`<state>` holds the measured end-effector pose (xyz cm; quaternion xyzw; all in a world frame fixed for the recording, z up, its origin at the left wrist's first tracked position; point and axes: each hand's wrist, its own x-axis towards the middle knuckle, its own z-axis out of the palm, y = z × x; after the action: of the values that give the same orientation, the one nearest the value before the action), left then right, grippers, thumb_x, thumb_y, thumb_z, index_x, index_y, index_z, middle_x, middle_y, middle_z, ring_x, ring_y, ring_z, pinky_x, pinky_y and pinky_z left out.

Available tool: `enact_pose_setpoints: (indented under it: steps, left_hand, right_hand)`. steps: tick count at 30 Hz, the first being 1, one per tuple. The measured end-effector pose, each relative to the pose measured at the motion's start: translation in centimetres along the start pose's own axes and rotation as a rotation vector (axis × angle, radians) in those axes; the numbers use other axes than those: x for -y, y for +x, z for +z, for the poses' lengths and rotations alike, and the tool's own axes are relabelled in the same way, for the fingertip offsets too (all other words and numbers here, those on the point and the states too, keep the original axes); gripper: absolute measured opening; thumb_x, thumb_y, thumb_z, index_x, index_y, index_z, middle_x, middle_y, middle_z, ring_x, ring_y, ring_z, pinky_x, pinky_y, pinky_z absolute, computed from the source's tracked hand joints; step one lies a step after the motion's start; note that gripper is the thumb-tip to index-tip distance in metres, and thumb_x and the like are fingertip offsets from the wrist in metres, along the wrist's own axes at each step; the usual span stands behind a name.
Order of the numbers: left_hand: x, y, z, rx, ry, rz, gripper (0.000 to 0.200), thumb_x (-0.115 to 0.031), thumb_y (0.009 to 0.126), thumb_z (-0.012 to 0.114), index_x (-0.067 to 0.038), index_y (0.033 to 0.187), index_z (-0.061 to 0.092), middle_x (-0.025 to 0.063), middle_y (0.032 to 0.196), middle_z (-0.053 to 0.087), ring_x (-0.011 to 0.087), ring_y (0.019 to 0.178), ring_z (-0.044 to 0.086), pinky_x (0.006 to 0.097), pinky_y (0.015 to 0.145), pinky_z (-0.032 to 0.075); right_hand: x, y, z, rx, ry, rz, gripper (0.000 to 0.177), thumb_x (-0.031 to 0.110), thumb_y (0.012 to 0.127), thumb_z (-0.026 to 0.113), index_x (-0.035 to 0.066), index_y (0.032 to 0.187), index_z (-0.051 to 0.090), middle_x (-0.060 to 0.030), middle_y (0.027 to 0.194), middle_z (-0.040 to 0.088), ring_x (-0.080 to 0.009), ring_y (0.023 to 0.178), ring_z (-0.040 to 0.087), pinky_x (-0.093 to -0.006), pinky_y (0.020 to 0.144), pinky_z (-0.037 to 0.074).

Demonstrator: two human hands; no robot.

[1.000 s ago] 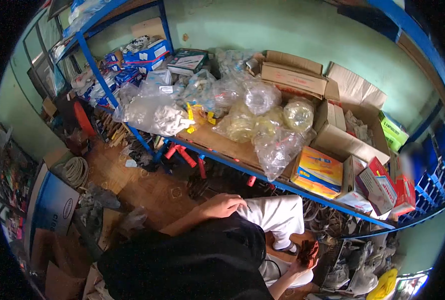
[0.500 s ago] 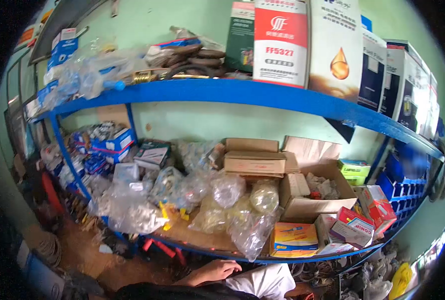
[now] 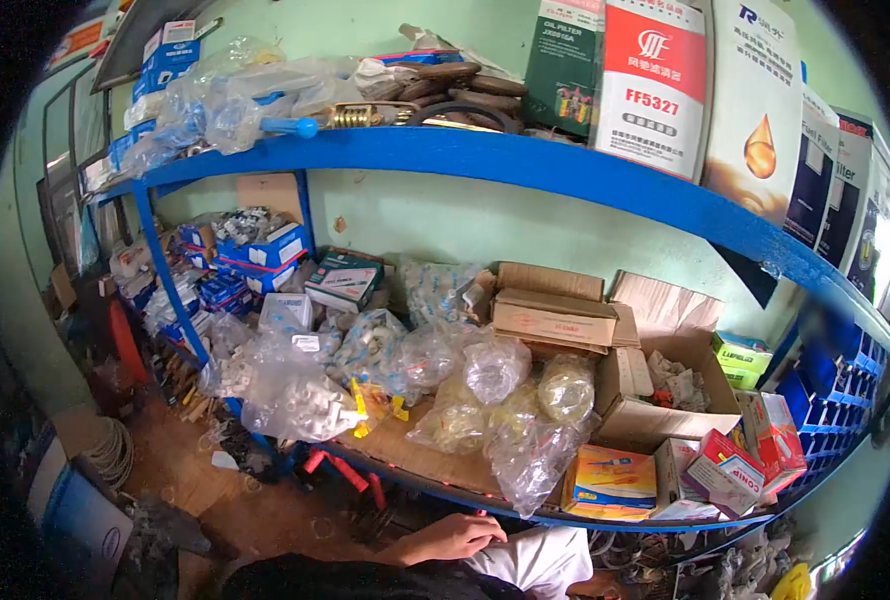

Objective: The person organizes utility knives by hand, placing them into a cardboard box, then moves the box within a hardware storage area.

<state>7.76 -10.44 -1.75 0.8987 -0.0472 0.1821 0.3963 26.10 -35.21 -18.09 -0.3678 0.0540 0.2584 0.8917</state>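
Observation:
My left hand (image 3: pixel 460 538) is low in the view, below the front edge of the lower shelf, reaching in from the left beside a black sleeve (image 3: pixel 345 580). Its fingers are bent and close together, and their tips lie at the top of a white cloth (image 3: pixel 535 562). Whatever they may hold is hidden. Right of the cloth a small patch of skin (image 3: pixel 597 584) shows at the bottom edge; I cannot tell what it belongs to. No right hand can be made out.
A blue shelf (image 3: pixel 445 150) holds filter boxes (image 3: pixel 650 85) and plastic bags. On the lower level stand clear bags (image 3: pixel 495 372), an open carton (image 3: pixel 665 418), a yellow-orange box (image 3: pixel 613 480) and a red-white box (image 3: pixel 727 474). Red handles (image 3: pixel 345 470) stick out below left.
The view has shifted, so the shelves and boxes appear farther right. My left hand sits slightly farther right and lower in the view, still beside the white cloth.

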Motion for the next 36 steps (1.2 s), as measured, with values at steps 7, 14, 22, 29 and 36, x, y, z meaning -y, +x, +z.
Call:
enact_pose_setpoints:
  steps: [7, 14, 22, 29, 36]
  left_hand:
    - [0.3, 0.5, -0.3, -0.084, 0.064, 0.131, 0.017, -0.001, 0.09, 0.058, -0.006, 0.104, 0.065, 0.0093, 0.1, 0.065, 0.0305, 0.092, 0.067, 0.0384, 0.083, 0.054]
    - [-1.9, 1.8, -2.1, -0.101, 0.039, -0.016, 0.023, 0.002, 0.088, 0.06, -0.007, 0.107, 0.068, 0.012, 0.107, 0.069, 0.0298, 0.102, 0.068, 0.0381, 0.089, 0.055]
    - [-0.5, 4.5, -6.0, -0.318, 0.305, 0.074, 0.03, 0.007, 0.083, 0.059, -0.005, 0.11, 0.066, 0.0116, 0.106, 0.064, 0.0326, 0.098, 0.063, 0.0415, 0.087, 0.05]
    - [0.7, 2.9, -5.5, -0.289, 0.237, -0.129, 0.031, 0.004, 0.085, 0.057, -0.006, 0.114, 0.063, 0.0139, 0.108, 0.063, 0.0355, 0.101, 0.062, 0.0434, 0.087, 0.05]
    - [1.5, 0.7, -3.0, -0.315, 0.298, 0.045, 0.031, 0.003, 0.08, 0.064, -0.005, 0.109, 0.065, 0.0094, 0.108, 0.064, 0.0294, 0.108, 0.06, 0.0414, 0.094, 0.049]
  right_hand:
    - [5.6, -2.5, -8.2, 0.003, 0.054, -0.128, 0.059, 0.037, 0.098, 0.047, 0.007, 0.149, 0.043, -0.0109, 0.15, 0.049, -0.0338, 0.136, 0.047, -0.0425, 0.109, 0.044]
    - [8.0, -5.7, -15.9, 0.054, 0.123, -0.222, 0.059, 0.037, 0.098, 0.047, 0.008, 0.149, 0.043, -0.0104, 0.15, 0.049, -0.0341, 0.136, 0.047, -0.0419, 0.109, 0.044]
    - [6.8, -5.1, -18.7, -0.005, 0.196, -0.267, 0.057, 0.035, 0.096, 0.05, 0.007, 0.145, 0.048, -0.0117, 0.146, 0.052, -0.0313, 0.134, 0.05, -0.0415, 0.106, 0.047]
    - [7.3, -5.8, -15.8, -0.048, 0.213, -0.209, 0.056, 0.032, 0.096, 0.05, 0.006, 0.146, 0.048, -0.0135, 0.143, 0.055, -0.0332, 0.132, 0.052, -0.0421, 0.107, 0.046]
    - [7.3, -4.9, -17.8, -0.133, 0.14, -0.124, 0.054, 0.033, 0.095, 0.052, 0.003, 0.14, 0.053, -0.0143, 0.14, 0.056, -0.0331, 0.13, 0.053, -0.0432, 0.106, 0.047]
